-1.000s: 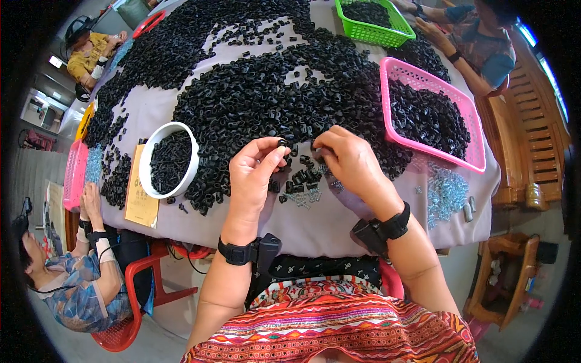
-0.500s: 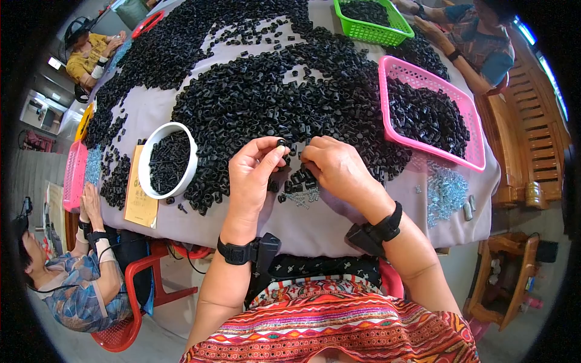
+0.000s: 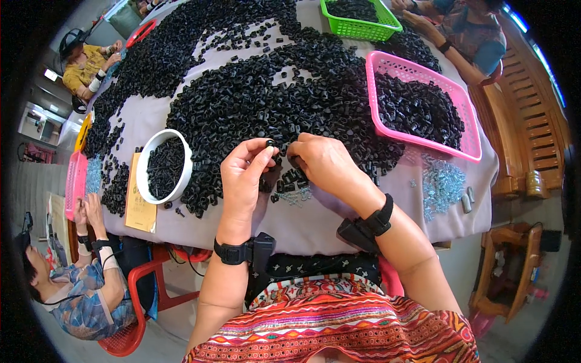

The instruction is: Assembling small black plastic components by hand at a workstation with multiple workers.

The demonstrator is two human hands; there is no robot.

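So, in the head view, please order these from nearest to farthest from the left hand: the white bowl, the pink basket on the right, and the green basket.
From the left hand:
1. White bowl, just to its left on the table.
2. Pink basket, across to the right, beyond the right hand.
3. Green basket, at the far end of the table, up and right.

Black wrist straps (image 3: 233,252) with small boxes, bare forearms, bright patterned skirt (image 3: 339,330).

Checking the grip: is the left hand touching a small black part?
Touching. The head view shows the left hand pinching a small black part between thumb and fingertip.
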